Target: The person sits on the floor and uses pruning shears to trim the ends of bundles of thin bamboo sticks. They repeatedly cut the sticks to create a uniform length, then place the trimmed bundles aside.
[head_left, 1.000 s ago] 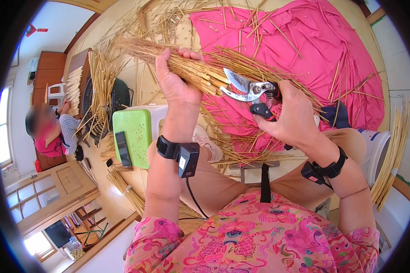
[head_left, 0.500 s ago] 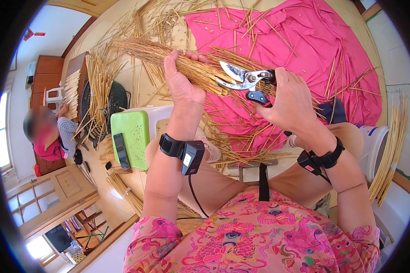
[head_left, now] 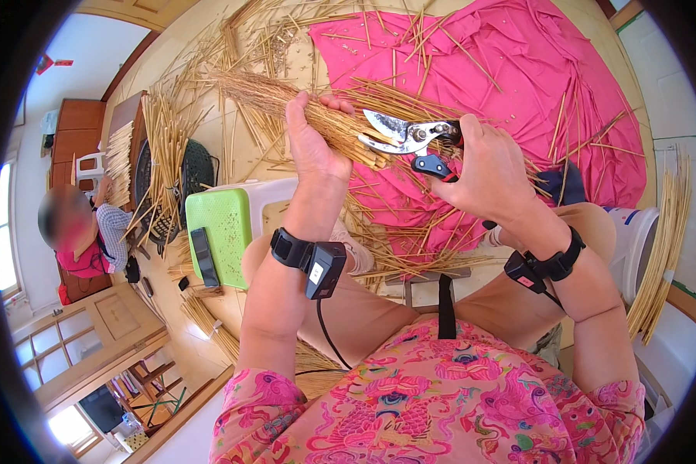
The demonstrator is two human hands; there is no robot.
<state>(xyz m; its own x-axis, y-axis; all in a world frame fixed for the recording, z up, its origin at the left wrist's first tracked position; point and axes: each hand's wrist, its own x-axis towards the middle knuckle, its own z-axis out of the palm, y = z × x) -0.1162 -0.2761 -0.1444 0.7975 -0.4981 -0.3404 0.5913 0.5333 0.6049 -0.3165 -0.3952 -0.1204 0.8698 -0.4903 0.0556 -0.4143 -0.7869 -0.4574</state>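
Note:
A bundle of dry straw stalks [head_left: 336, 130] lies across my left hand [head_left: 317, 143], whose fingers and thumb close round it. Its thin brushy tips point to the far left and its thicker cut ends to the right. In my right hand [head_left: 491, 166] I grip pruning shears [head_left: 416, 138] with dark handles. Their blades are spread apart, right at the bundle's thick ends. Whether a stalk lies between the blades is hard to make out.
A pink cloth [head_left: 518, 69] strewn with loose stalks covers the floor ahead. To the left stand a green-topped stool [head_left: 228, 209] and a dark basket [head_left: 197, 166] of stalks. Another person [head_left: 85, 232] sits at the far left. At right, a white bucket [head_left: 630, 240] stands beside upright stalks [head_left: 661, 255].
The shears have shifted slightly left, so their blades now overlap the bundle's ends more. The bundle has swung a little, its brushy tips moving right and slightly down.

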